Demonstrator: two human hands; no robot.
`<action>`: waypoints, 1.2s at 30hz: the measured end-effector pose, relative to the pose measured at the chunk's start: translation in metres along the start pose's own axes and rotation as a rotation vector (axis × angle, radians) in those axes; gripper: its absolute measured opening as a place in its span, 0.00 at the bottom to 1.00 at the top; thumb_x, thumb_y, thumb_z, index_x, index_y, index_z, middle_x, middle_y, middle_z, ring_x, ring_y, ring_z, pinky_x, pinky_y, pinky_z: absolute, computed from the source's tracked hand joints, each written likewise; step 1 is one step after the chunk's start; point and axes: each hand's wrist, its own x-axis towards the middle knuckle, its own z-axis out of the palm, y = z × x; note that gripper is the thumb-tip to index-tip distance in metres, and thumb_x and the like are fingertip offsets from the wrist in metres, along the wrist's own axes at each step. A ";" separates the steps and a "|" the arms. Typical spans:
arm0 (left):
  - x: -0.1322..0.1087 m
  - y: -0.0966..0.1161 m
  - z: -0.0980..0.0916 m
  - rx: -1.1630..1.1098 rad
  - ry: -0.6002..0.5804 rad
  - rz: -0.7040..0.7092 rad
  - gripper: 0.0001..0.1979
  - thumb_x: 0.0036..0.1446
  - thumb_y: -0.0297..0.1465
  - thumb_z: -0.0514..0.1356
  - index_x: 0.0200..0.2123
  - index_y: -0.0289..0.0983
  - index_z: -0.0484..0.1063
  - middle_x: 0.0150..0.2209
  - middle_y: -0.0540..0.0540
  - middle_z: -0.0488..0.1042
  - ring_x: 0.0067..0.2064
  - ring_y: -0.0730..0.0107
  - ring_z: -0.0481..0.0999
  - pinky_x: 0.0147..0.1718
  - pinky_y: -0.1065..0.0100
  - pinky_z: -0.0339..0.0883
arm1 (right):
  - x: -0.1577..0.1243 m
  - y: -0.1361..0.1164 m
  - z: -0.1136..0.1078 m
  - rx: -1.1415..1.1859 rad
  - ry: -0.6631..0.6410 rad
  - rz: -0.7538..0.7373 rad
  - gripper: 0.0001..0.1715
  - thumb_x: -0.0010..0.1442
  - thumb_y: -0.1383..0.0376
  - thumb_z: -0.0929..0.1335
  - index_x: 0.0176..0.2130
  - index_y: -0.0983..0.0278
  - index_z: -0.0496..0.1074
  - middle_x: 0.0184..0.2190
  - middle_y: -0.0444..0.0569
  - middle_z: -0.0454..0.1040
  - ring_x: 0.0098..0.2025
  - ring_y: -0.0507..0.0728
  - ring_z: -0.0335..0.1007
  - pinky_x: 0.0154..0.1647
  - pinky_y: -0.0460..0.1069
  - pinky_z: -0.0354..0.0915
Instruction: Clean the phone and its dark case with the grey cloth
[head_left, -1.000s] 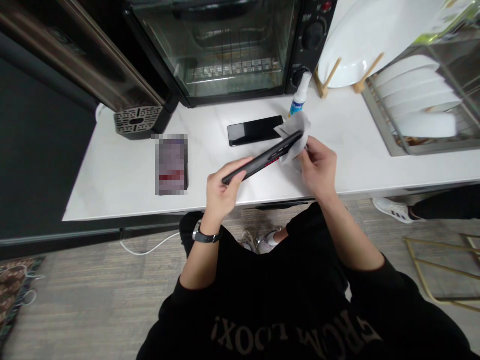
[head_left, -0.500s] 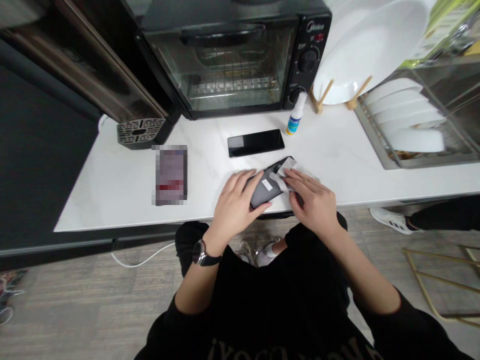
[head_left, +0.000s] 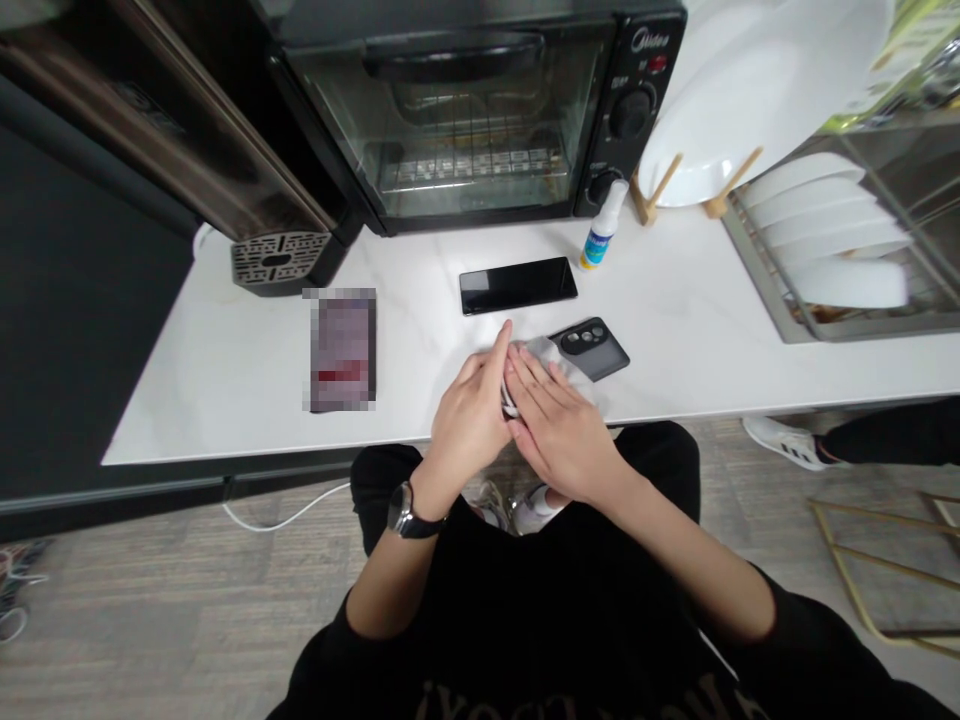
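A dark grey phone (head_left: 606,357) lies back side up near the counter's front edge, its camera block at the far right end. My left hand (head_left: 469,412) steadies its left end, forefinger stretched out; the thumb is hidden behind my right hand. Under the fingers of my right hand (head_left: 559,425) a thin whitish cloth (head_left: 581,380) is pressed onto the phone's back, covering most of it. Just beyond rests a second phone (head_left: 519,285), black screen up. A small white spray bottle (head_left: 600,235) with a blue and yellow label stands to its right.
A blurred-out flat item (head_left: 343,350) lies on the white counter (head_left: 225,400) to the left. Behind are a toaster oven (head_left: 480,130) and a drink machine's drip tray (head_left: 277,258). White plates (head_left: 832,215) sit in a rack at right. Another person's shoe (head_left: 784,440) shows below.
My right hand has slid the cloth left and nearer me along the phone, so the camera block now shows. My left forefinger has lifted away from the phone's back.
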 end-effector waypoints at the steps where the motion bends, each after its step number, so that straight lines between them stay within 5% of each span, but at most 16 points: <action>1: 0.000 0.000 0.000 -0.013 0.002 0.013 0.53 0.63 0.26 0.65 0.80 0.46 0.35 0.65 0.39 0.75 0.62 0.51 0.75 0.60 0.51 0.76 | -0.005 0.003 -0.003 -0.012 -0.016 -0.019 0.38 0.76 0.58 0.59 0.76 0.73 0.52 0.77 0.62 0.53 0.80 0.65 0.50 0.80 0.67 0.54; 7: 0.004 0.006 -0.004 -0.023 -0.025 0.011 0.60 0.53 0.42 0.78 0.78 0.45 0.45 0.67 0.42 0.75 0.64 0.51 0.72 0.62 0.52 0.73 | -0.031 0.043 -0.023 -0.195 0.042 0.142 0.46 0.76 0.48 0.61 0.79 0.67 0.45 0.78 0.59 0.52 0.80 0.68 0.51 0.77 0.71 0.55; 11: 0.005 0.009 -0.008 0.028 -0.054 0.003 0.60 0.53 0.43 0.78 0.78 0.42 0.46 0.68 0.41 0.73 0.64 0.50 0.69 0.65 0.50 0.68 | -0.018 0.054 -0.022 -0.239 0.061 0.300 0.43 0.77 0.49 0.56 0.78 0.70 0.46 0.79 0.62 0.51 0.81 0.69 0.47 0.78 0.73 0.52; 15: 0.003 0.008 -0.012 0.038 -0.124 0.049 0.58 0.60 0.40 0.74 0.80 0.43 0.37 0.71 0.39 0.69 0.66 0.47 0.66 0.66 0.45 0.65 | 0.004 0.043 -0.012 -0.215 0.085 0.376 0.41 0.77 0.52 0.55 0.75 0.77 0.54 0.78 0.68 0.51 0.80 0.73 0.47 0.78 0.73 0.49; 21: -0.002 0.000 -0.010 -0.053 -0.071 0.021 0.52 0.64 0.23 0.60 0.80 0.44 0.29 0.76 0.37 0.60 0.65 0.52 0.68 0.66 0.49 0.67 | 0.012 -0.002 -0.002 0.002 0.020 0.100 0.36 0.75 0.56 0.58 0.70 0.79 0.61 0.75 0.69 0.60 0.79 0.67 0.53 0.79 0.67 0.53; 24: -0.002 -0.001 -0.010 -0.068 -0.048 0.017 0.52 0.64 0.23 0.61 0.80 0.46 0.31 0.72 0.39 0.65 0.64 0.53 0.70 0.65 0.51 0.68 | 0.006 -0.009 -0.006 0.038 -0.062 -0.039 0.30 0.77 0.57 0.58 0.63 0.76 0.71 0.74 0.66 0.61 0.78 0.65 0.56 0.79 0.64 0.55; 29: 0.001 0.004 -0.011 -0.065 -0.048 -0.030 0.62 0.56 0.33 0.76 0.80 0.46 0.37 0.65 0.41 0.74 0.63 0.52 0.72 0.63 0.52 0.70 | -0.020 0.022 -0.024 -0.049 -0.052 -0.063 0.43 0.75 0.45 0.61 0.74 0.71 0.58 0.74 0.60 0.63 0.77 0.64 0.58 0.77 0.66 0.59; 33: 0.003 0.005 -0.012 -0.046 -0.045 -0.038 0.62 0.53 0.39 0.78 0.79 0.48 0.41 0.65 0.43 0.75 0.62 0.52 0.73 0.63 0.51 0.70 | -0.034 0.055 -0.037 -0.178 -0.018 0.074 0.42 0.75 0.44 0.61 0.76 0.63 0.55 0.76 0.55 0.59 0.78 0.66 0.57 0.77 0.70 0.57; 36: 0.004 0.004 -0.012 -0.036 -0.051 -0.040 0.61 0.53 0.39 0.78 0.79 0.48 0.44 0.65 0.44 0.75 0.62 0.53 0.72 0.63 0.52 0.70 | -0.030 0.065 -0.034 -0.244 0.042 0.203 0.47 0.75 0.43 0.59 0.78 0.67 0.51 0.78 0.59 0.53 0.79 0.70 0.52 0.77 0.71 0.56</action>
